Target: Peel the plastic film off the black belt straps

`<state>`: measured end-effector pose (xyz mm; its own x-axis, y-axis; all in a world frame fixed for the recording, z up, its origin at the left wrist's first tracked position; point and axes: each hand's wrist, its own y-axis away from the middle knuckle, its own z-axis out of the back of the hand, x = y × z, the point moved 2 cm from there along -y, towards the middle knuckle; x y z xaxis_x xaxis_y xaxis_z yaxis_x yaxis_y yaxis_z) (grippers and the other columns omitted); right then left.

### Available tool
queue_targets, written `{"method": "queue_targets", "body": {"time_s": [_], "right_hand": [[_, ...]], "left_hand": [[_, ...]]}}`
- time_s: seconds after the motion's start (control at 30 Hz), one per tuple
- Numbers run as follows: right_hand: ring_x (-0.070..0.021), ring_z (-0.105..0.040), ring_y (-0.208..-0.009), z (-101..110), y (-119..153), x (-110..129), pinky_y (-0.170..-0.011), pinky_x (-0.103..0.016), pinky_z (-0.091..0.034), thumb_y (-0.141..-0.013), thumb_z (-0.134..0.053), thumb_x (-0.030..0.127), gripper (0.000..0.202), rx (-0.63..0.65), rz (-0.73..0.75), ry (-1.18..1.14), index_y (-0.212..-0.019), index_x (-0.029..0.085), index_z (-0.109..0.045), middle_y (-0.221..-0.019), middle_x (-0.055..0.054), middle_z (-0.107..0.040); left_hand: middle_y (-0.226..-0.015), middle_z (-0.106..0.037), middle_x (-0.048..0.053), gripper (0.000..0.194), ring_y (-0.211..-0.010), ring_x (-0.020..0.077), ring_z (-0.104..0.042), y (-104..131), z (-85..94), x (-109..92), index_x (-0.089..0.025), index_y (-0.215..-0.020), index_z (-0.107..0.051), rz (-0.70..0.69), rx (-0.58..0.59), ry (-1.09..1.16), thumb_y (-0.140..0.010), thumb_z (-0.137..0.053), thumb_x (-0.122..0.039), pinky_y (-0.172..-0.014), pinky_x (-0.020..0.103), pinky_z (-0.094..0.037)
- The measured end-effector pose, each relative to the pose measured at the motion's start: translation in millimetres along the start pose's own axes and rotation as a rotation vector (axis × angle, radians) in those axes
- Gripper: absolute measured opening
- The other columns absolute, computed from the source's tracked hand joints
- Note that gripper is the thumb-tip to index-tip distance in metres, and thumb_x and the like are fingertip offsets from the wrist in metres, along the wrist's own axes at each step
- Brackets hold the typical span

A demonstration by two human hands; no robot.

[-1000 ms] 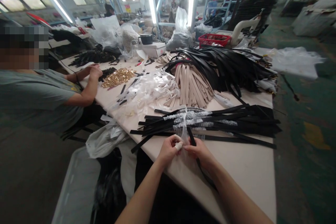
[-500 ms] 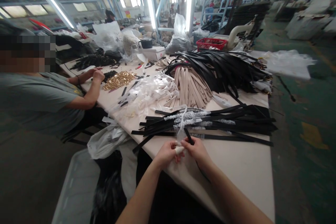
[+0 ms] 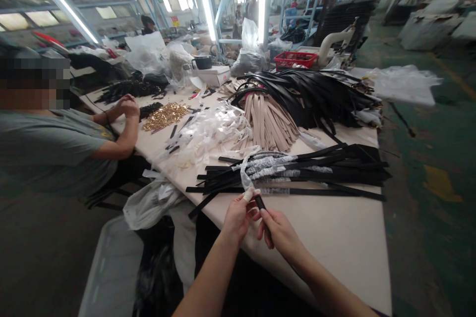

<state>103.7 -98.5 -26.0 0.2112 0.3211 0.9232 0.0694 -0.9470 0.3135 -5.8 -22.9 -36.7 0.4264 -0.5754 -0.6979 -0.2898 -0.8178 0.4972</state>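
My right hand (image 3: 273,225) has its thumb and fingers closed round a black strap (image 3: 260,202), whose short end points up towards my left hand. My left hand (image 3: 238,213) is closed in a pinch beside that end, with a white covering (image 3: 248,194) over what looks like the thumb. From its fingertips a strip of translucent plastic film (image 3: 244,173) runs up and away over the table. Just beyond both hands lie several black straps (image 3: 334,178), some with clear, crinkled plastic wrapped round their middles. The rest of the held strap is mostly hidden by my right hand.
Loose plastic film (image 3: 213,126), beige strips (image 3: 267,121) and a heap of black straps (image 3: 308,96) cover the back of the table (image 3: 334,237). Gold metal pieces (image 3: 165,115) lie near a seated co-worker (image 3: 55,143) at left. A grey bin (image 3: 111,267) stands below the table edge.
My left hand has risen slightly, its covered thumb now pointing up. My right hand has shifted lower along the strap. The plastic strip's top leans further left.
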Motion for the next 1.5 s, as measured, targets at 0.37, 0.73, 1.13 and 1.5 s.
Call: {"method": "queue_targets", "body": {"time_s": [0.37,0.73,1.13,1.5], "right_hand": [[-0.0088,-0.043,-0.029,-4,-7,-5,-0.031,-0.019,-0.024,-0.095,-0.039,0.058,0.047,-0.087,-0.010,0.140,-0.089,0.016,-0.060,-0.053,0.000,-0.064],[-0.0090,-0.044,-0.030,-7,-5,-3,-0.032,-0.019,-0.026,-0.096,-0.038,0.062,0.052,-0.094,0.015,0.170,-0.090,0.016,-0.062,-0.055,-0.001,-0.065],[-0.0100,-0.045,-0.030,-1,-8,-5,-0.032,-0.020,-0.027,-0.096,-0.037,0.061,0.052,-0.170,0.032,0.195,-0.090,0.016,-0.063,-0.055,-0.002,-0.066],[-0.0086,-0.042,-0.028,-4,-9,-3,-0.030,-0.019,-0.023,-0.094,-0.041,0.063,0.051,-0.055,-0.012,0.062,-0.089,0.016,-0.060,-0.055,0.000,-0.066]], "left_hand": [[-0.088,-0.070,0.009,0.045,-0.057,0.0087,-0.056,2,-7.3,0,-0.011,-0.088,-0.076,0.036,-0.018,0.011,-0.069,-0.083,-0.051,-0.040,0.017,-0.036],[-0.090,-0.072,0.010,0.042,-0.057,0.0079,-0.057,2,-7.5,1,-0.009,-0.089,-0.075,0.034,-0.052,0.034,-0.071,-0.083,-0.045,-0.039,0.016,-0.037],[-0.089,-0.073,0.013,0.042,-0.059,0.0108,-0.057,5,-13.9,-2,-0.008,-0.085,-0.075,0.007,-0.045,0.023,-0.071,-0.081,-0.047,-0.046,0.019,-0.039],[-0.077,-0.071,0.008,0.041,-0.049,0.0059,-0.044,8,-12.7,1,-0.009,-0.091,-0.077,-0.062,0.019,-0.238,-0.074,-0.077,-0.047,-0.044,0.019,-0.027]]}}
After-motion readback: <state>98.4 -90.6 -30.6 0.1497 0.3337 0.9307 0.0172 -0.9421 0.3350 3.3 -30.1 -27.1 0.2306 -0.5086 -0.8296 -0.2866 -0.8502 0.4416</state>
